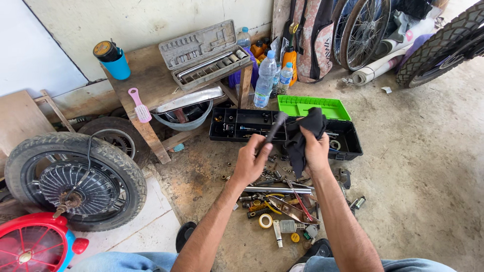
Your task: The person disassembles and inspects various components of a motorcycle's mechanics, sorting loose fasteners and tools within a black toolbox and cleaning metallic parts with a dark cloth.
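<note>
Black rag [305, 136] bunched in right hand [316, 151], fingers closed on it; left hand [249, 162] grips dark rod [275, 128], tip angled toward rag for wiping, above toolbox [348, 138].

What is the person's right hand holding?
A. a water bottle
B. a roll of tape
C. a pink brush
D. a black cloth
D: the right hand grips a black cloth that hangs down in front of the open black toolbox, while the left hand holds a dark rod-shaped tool. The pink brush lies on the wooden bench, untouched.
</note>
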